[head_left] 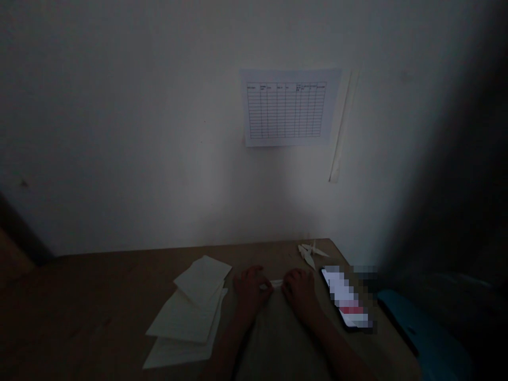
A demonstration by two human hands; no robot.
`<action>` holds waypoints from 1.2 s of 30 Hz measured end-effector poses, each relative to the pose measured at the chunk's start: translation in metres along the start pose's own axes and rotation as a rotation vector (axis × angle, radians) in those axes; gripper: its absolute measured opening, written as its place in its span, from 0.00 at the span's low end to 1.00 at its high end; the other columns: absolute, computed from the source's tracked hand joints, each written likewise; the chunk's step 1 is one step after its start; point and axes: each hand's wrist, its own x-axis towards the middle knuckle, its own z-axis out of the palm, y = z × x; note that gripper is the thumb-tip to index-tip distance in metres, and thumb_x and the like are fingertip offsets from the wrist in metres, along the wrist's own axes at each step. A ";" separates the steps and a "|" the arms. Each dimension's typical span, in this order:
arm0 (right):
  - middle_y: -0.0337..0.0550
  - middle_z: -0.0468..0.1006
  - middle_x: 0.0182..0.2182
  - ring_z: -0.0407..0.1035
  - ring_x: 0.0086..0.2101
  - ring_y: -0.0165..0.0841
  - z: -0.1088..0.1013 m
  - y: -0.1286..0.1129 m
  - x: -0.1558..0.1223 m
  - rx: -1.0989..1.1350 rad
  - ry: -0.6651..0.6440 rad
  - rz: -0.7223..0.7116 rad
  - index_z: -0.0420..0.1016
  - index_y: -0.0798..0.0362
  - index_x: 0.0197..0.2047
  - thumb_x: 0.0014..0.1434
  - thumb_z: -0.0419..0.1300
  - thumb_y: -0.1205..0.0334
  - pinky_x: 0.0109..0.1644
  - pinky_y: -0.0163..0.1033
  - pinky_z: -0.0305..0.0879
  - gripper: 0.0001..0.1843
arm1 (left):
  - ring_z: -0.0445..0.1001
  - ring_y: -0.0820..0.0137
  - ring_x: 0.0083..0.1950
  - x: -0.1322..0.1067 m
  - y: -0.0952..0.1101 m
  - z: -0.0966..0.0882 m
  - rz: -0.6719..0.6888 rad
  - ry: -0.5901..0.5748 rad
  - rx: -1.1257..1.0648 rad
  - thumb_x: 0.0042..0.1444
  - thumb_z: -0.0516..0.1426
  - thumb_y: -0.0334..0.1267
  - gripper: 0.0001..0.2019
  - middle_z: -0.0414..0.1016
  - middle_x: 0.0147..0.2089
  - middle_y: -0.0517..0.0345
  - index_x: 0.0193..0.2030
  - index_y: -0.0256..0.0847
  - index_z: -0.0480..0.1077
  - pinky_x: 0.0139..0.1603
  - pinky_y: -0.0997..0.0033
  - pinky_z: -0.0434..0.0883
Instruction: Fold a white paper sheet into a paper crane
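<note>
The scene is dim. My left hand (251,288) and my right hand (300,290) rest side by side on a brown table (99,301), fingers curled down onto a small folded white paper (274,284) that lies between them. Both hands press or pinch this paper; most of it is hidden under the fingers. A loose stack of pale paper sheets (190,312) lies just left of my left hand. A finished folded paper figure (310,253) sits near the table's far right corner, beyond my right hand.
A phone (346,301) with a lit screen lies right of my right hand. A blue object (424,333) sits beyond the table's right edge. A printed table sheet (288,108) hangs on the white wall behind.
</note>
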 end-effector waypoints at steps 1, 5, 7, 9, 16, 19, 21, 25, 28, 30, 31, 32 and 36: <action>0.47 0.80 0.52 0.68 0.57 0.46 0.000 0.000 0.000 0.000 -0.002 0.007 0.80 0.48 0.49 0.69 0.57 0.63 0.68 0.59 0.49 0.11 | 0.64 0.51 0.71 0.000 0.000 0.000 -0.005 -0.005 0.001 0.57 0.67 0.39 0.04 0.71 0.69 0.58 0.38 0.53 0.84 0.73 0.37 0.52; 0.47 0.81 0.51 0.68 0.57 0.47 0.001 -0.001 0.003 -0.010 -0.015 0.027 0.80 0.48 0.48 0.69 0.57 0.62 0.66 0.58 0.51 0.10 | 0.63 0.50 0.72 0.001 0.001 0.000 -0.010 -0.022 0.004 0.56 0.66 0.38 0.04 0.69 0.71 0.59 0.37 0.53 0.84 0.74 0.38 0.51; 0.48 0.81 0.51 0.68 0.57 0.48 0.001 -0.001 0.004 -0.016 -0.014 0.031 0.80 0.49 0.48 0.69 0.57 0.62 0.66 0.59 0.50 0.11 | 0.64 0.51 0.71 0.002 0.002 0.001 -0.014 -0.012 0.001 0.55 0.67 0.38 0.04 0.69 0.71 0.57 0.37 0.51 0.84 0.74 0.38 0.52; 0.48 0.81 0.50 0.67 0.58 0.47 0.000 -0.002 0.005 -0.012 -0.008 0.030 0.81 0.49 0.47 0.69 0.57 0.63 0.66 0.58 0.49 0.10 | 0.65 0.51 0.70 0.002 0.002 0.002 -0.013 0.006 -0.010 0.54 0.67 0.37 0.04 0.70 0.71 0.56 0.36 0.51 0.84 0.73 0.38 0.53; 0.49 0.82 0.50 0.68 0.56 0.46 -0.006 -0.005 0.005 0.001 -0.011 0.054 0.81 0.50 0.46 0.68 0.58 0.63 0.67 0.59 0.47 0.10 | 0.67 0.51 0.69 0.002 -0.002 0.007 -0.020 0.028 -0.032 0.53 0.69 0.38 0.02 0.72 0.69 0.58 0.34 0.52 0.84 0.73 0.36 0.52; 0.48 0.82 0.49 0.69 0.55 0.46 -0.007 -0.006 0.004 -0.020 -0.014 0.052 0.81 0.49 0.46 0.67 0.59 0.63 0.68 0.61 0.45 0.09 | 0.67 0.52 0.69 0.002 -0.002 0.008 -0.030 0.032 -0.025 0.56 0.67 0.41 0.02 0.72 0.69 0.57 0.36 0.52 0.84 0.73 0.36 0.51; 0.47 0.82 0.49 0.69 0.54 0.45 -0.008 -0.007 0.004 -0.027 -0.006 0.048 0.82 0.48 0.45 0.67 0.60 0.62 0.68 0.60 0.46 0.09 | 0.66 0.51 0.69 0.001 0.000 0.008 -0.040 0.035 -0.017 0.58 0.66 0.42 0.03 0.71 0.70 0.56 0.37 0.51 0.84 0.73 0.36 0.50; 0.45 0.82 0.50 0.70 0.55 0.44 -0.010 -0.009 0.003 0.015 -0.006 0.059 0.82 0.46 0.44 0.68 0.58 0.62 0.69 0.62 0.45 0.10 | 0.65 0.50 0.70 0.000 0.004 0.007 -0.040 0.036 -0.004 0.59 0.65 0.41 0.04 0.70 0.71 0.55 0.38 0.50 0.83 0.73 0.34 0.50; 0.45 0.82 0.50 0.70 0.57 0.45 -0.012 -0.010 0.003 0.066 -0.012 0.076 0.81 0.46 0.44 0.68 0.57 0.64 0.70 0.64 0.42 0.11 | 0.65 0.50 0.70 0.000 0.005 0.006 -0.034 0.032 -0.002 0.58 0.65 0.41 0.04 0.68 0.72 0.55 0.38 0.49 0.82 0.73 0.34 0.50; 0.45 0.82 0.49 0.70 0.56 0.45 -0.014 -0.010 0.003 0.088 -0.012 0.085 0.81 0.47 0.42 0.68 0.57 0.64 0.70 0.64 0.42 0.11 | 0.65 0.50 0.71 -0.001 0.006 0.005 -0.033 0.021 0.003 0.58 0.64 0.40 0.04 0.68 0.72 0.54 0.39 0.49 0.82 0.74 0.34 0.50; 0.44 0.82 0.48 0.71 0.56 0.44 -0.014 -0.010 0.003 0.093 -0.012 0.090 0.81 0.47 0.41 0.67 0.57 0.64 0.71 0.63 0.42 0.10 | 0.65 0.50 0.71 -0.001 0.007 0.004 -0.032 0.015 0.006 0.58 0.64 0.40 0.04 0.67 0.73 0.54 0.39 0.49 0.82 0.74 0.33 0.49; 0.44 0.83 0.48 0.71 0.55 0.44 -0.014 -0.010 0.004 0.095 -0.011 0.094 0.81 0.47 0.41 0.67 0.57 0.64 0.71 0.62 0.43 0.10 | 0.64 0.50 0.71 -0.001 0.007 0.004 -0.030 0.010 0.008 0.58 0.64 0.40 0.04 0.67 0.73 0.55 0.39 0.49 0.82 0.74 0.33 0.49; 0.44 0.83 0.47 0.71 0.55 0.44 -0.016 -0.010 0.005 0.103 -0.010 0.099 0.81 0.48 0.40 0.66 0.59 0.64 0.70 0.61 0.43 0.08 | 0.63 0.50 0.72 -0.001 0.008 0.005 -0.022 0.000 0.027 0.59 0.64 0.39 0.05 0.67 0.73 0.55 0.40 0.49 0.82 0.74 0.32 0.48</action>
